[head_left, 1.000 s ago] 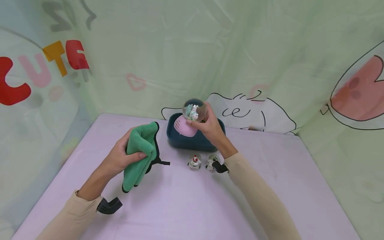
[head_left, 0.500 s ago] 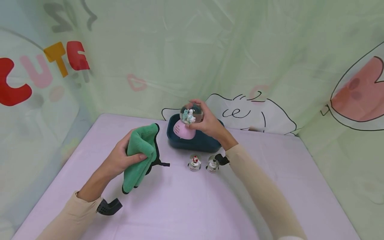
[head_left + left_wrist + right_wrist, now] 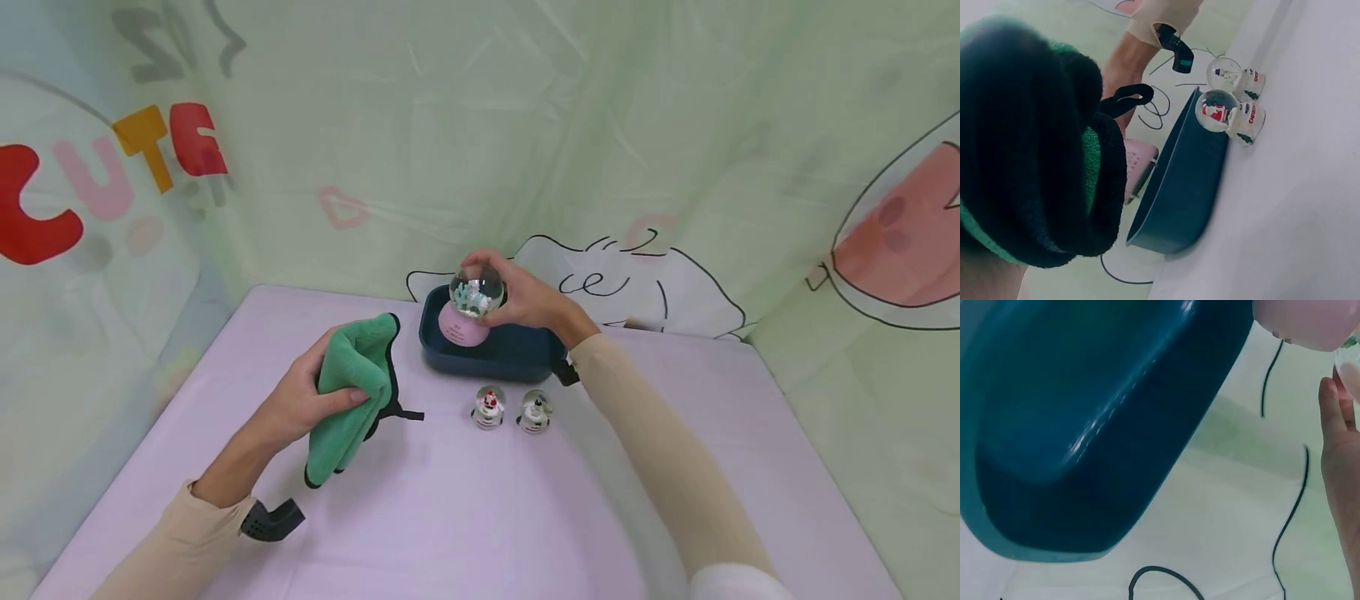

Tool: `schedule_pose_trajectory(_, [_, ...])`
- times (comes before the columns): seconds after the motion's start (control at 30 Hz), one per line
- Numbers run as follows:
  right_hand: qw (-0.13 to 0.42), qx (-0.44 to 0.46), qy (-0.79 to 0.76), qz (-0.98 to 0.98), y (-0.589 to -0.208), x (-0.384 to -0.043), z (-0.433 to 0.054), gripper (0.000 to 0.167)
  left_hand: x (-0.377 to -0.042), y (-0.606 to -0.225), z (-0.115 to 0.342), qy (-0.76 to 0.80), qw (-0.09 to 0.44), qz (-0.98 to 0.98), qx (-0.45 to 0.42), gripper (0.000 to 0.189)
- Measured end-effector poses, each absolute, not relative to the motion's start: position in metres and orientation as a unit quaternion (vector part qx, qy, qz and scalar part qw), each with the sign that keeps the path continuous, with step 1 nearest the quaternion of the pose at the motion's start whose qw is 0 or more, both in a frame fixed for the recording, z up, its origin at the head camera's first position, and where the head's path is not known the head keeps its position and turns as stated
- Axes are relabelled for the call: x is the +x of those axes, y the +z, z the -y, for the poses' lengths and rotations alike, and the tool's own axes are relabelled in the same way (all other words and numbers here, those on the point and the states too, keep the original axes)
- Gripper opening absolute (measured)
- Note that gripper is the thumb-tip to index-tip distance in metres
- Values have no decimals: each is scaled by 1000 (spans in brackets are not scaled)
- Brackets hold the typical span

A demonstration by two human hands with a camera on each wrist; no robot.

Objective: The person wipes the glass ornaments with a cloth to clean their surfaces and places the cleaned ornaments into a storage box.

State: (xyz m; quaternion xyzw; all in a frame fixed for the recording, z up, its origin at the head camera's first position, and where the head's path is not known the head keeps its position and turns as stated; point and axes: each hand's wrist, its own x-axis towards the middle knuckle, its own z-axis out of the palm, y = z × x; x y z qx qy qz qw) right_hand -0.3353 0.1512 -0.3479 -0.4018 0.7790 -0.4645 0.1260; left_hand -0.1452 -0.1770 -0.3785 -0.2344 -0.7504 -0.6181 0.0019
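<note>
A snow globe with a pink base (image 3: 463, 327) is in my right hand (image 3: 517, 292), whose fingers and thumb grip its glass ball. The globe is nearly upright over the left part of a dark blue basin (image 3: 487, 365). From the left wrist view, its pink base (image 3: 1137, 164) appears just above the basin's rim. My left hand (image 3: 303, 396) grips a folded green cloth (image 3: 348, 392) with black edging, held up left of the basin. That cloth (image 3: 1035, 144) fills much of the left wrist view. In the right wrist view, the hand (image 3: 1338, 444) and pink base (image 3: 1310, 322) are partly cut off.
Two small snow globes stand side by side in front of the basin: one with a red figure (image 3: 489, 408), one with a snowman-like figure (image 3: 535, 412). A pale purple cloth (image 3: 450, 517) covers the table. Printed curtains (image 3: 450, 150) hang behind and at both sides.
My right hand has shifted slightly left and down with the snow globe, which has turned more upright. My right wrist has moved off the small globe it partly covered. The left hand has stayed nearly still.
</note>
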Motion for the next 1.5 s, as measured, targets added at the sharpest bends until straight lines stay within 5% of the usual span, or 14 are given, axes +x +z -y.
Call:
schedule_pose_trajectory(0.73, [128, -429, -268, -853, -375, -377, -146, 83, -143, -379, 178, -626, -6, 742, -241, 73])
schedule_pose_trajectory(1.5, [146, -417, -202, -874, -372, -377, -143, 88, -142, -378, 175, -613, -14, 758, -222, 73])
